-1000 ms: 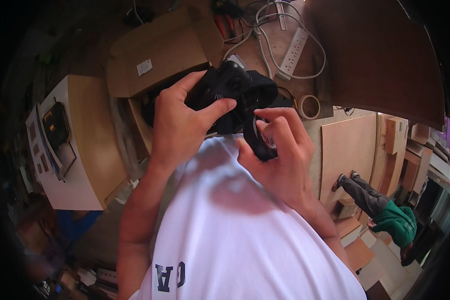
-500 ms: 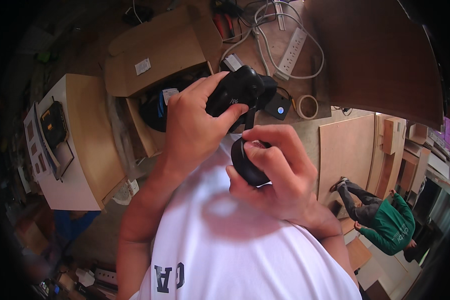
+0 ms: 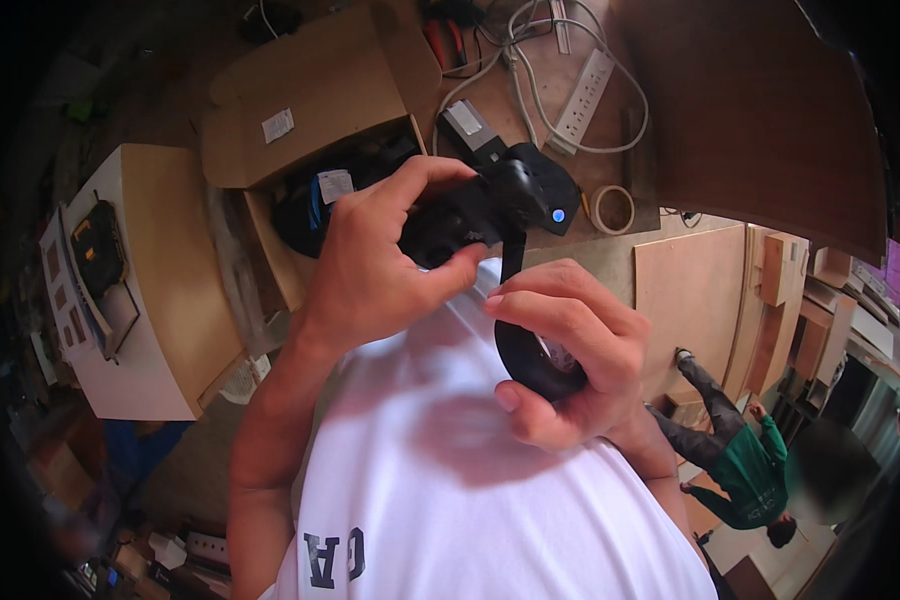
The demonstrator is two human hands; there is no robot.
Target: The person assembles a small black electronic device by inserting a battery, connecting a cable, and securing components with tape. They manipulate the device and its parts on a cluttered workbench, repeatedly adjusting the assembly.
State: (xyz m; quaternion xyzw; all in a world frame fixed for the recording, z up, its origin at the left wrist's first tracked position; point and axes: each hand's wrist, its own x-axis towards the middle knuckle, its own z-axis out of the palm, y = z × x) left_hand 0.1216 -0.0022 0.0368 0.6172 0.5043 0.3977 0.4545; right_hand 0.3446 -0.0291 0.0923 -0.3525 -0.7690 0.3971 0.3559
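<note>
My left hand (image 3: 365, 255) is closed around a rounded black plastic device (image 3: 515, 190), thumb below and fingers over the top. My right hand (image 3: 600, 340) grips a roll of black tape (image 3: 523, 362) between thumb and fingers. A short strip of tape (image 3: 513, 257) runs from the roll up to the device. Where the strip meets the device is partly hidden. Just beyond the device lies a flat black piece with a round blue-and-white spot (image 3: 558, 215); I cannot tell whether they are joined.
An open cardboard box (image 3: 320, 90) with black items (image 3: 295, 215) stands at the far left. On the workbench are a power strip (image 3: 582, 100), a tan tape roll (image 3: 612, 210) and a small grey box (image 3: 470, 125). A co-worker in green (image 3: 745, 475) is at the right.
The tape roll and my right hand have moved down and slightly right, and the strip shows longer. My left hand has lowered and tilted the device. The co-worker has shifted.
</note>
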